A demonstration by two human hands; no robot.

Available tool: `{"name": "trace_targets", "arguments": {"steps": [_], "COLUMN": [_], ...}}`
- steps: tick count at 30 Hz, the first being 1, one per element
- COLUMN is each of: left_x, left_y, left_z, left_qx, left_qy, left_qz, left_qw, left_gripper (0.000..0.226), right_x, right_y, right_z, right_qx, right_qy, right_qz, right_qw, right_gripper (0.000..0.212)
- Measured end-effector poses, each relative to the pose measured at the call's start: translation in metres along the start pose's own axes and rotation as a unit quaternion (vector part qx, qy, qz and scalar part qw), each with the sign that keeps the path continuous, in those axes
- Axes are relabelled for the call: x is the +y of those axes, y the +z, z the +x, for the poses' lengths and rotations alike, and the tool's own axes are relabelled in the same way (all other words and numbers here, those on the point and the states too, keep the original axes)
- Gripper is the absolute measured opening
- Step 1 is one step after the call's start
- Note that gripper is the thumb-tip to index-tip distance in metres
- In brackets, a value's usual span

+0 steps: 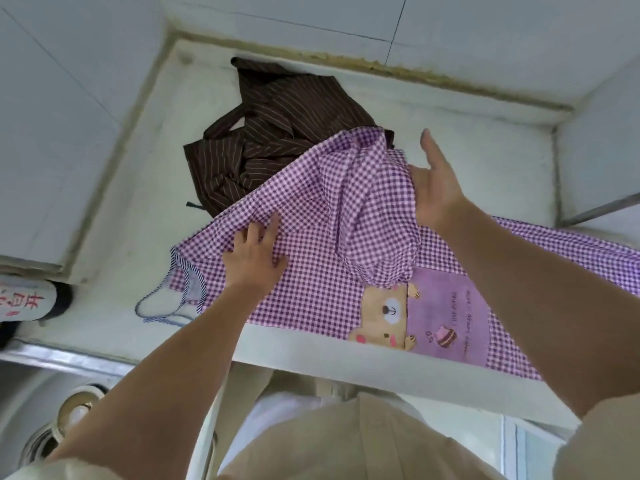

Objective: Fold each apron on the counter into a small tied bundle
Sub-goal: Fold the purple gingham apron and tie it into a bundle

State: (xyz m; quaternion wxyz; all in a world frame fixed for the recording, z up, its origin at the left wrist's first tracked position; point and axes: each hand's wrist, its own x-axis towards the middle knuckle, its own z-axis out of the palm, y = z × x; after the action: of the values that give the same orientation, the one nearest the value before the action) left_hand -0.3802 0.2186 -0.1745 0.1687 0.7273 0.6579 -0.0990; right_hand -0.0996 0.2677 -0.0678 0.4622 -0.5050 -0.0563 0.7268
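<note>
A purple-and-white checked apron [311,271] with a bear picture on its pocket lies spread on the pale counter [145,188]. Its striped neck strap loops out at the left end. My left hand [254,252] presses flat on the apron's left part, fingers straight. My right hand [434,187] holds up a fold of the same apron, which drapes down from it; the thumb sticks up, the fingers are hidden under the cloth. Behind it a brown striped apron [273,133] lies crumpled near the back wall.
Tiled walls close the counter at the back, left and right. A steel sink [41,393] with a drain and a cup-like item sits at lower left. A bottle with red writing [24,299] stands by the counter's left end. The checked apron's right side overhangs the front edge.
</note>
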Motion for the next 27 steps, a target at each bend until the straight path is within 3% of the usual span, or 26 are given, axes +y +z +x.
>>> {"name": "trace_targets", "arguments": {"steps": [1, 4, 5, 6, 7, 9, 12, 15, 17, 19, 21, 22, 23, 25, 27], "left_x": [0.000, 0.002, 0.003, 0.004, 0.005, 0.005, 0.002, 0.003, 0.007, 0.012, 0.017, 0.019, 0.022, 0.023, 0.023], "left_y": [-0.001, -0.010, -0.014, -0.017, -0.021, -0.027, -0.033, -0.035, -0.034, -0.034, -0.033, -0.033, -0.032, -0.032, -0.031], "left_z": [0.002, 0.012, 0.015, 0.019, 0.021, 0.026, 0.035, 0.044, 0.051, 0.057, 0.062, 0.064, 0.066, 0.069, 0.070], "left_qx": [0.003, 0.008, 0.012, 0.019, 0.027, 0.046, 0.077, 0.116, 0.131, 0.125, 0.111, 0.100, 0.089, 0.075, 0.072], "left_qy": [0.003, 0.014, 0.012, 0.007, 0.000, -0.012, -0.015, 0.001, 0.029, 0.068, 0.079, 0.075, 0.070, 0.063, 0.060], "left_qz": [-0.003, -0.024, -0.036, -0.046, -0.052, -0.057, -0.083, -0.103, -0.122, -0.131, -0.129, -0.124, -0.114, -0.095, -0.096], "left_qw": [1.000, 1.000, 0.999, 0.999, 0.998, 0.997, 0.993, 0.988, 0.983, 0.981, 0.982, 0.984, 0.987, 0.991, 0.991], "left_gripper": [0.087, 0.092, 0.092, 0.091, 0.090, 0.087, 0.082, 0.069, 0.056, 0.048, 0.048, 0.050, 0.052, 0.055, 0.056], "right_x": [-0.002, -0.006, -0.006, -0.004, 0.000, 0.013, 0.030, 0.054, 0.075, 0.090, 0.093, 0.088, 0.080, 0.059, 0.029], "right_y": [0.003, 0.023, 0.029, 0.032, 0.032, 0.026, 0.016, 0.011, 0.005, -0.003, -0.012, -0.016, -0.017, -0.019, -0.021], "right_z": [0.002, 0.020, 0.030, 0.040, 0.049, 0.064, 0.066, 0.055, 0.050, 0.051, 0.055, 0.057, 0.059, 0.060, 0.059], "right_qx": [-0.014, -0.039, -0.014, 0.040, 0.092, 0.170, 0.247, 0.205, 0.160, 0.137, 0.122, 0.123, 0.132, 0.184, 0.284], "right_qy": [0.002, -0.073, -0.108, -0.143, -0.167, -0.212, -0.354, -0.443, -0.404, -0.301, -0.188, -0.158, -0.146, -0.163, -0.231], "right_qz": [-0.008, -0.042, -0.093, -0.163, -0.249, -0.407, -0.517, -0.593, -0.680, -0.778, -0.839, -0.841, -0.821, -0.718, -0.570], "right_qw": [1.000, 0.996, 0.990, 0.975, 0.950, 0.872, 0.739, 0.641, 0.590, 0.535, 0.496, 0.503, 0.536, 0.651, 0.736], "right_gripper": [0.067, 0.031, 0.031, 0.056, 0.084, 0.099, 0.078, 0.062, 0.070, 0.085, 0.081, 0.066, 0.047, 0.021, 0.019]}}
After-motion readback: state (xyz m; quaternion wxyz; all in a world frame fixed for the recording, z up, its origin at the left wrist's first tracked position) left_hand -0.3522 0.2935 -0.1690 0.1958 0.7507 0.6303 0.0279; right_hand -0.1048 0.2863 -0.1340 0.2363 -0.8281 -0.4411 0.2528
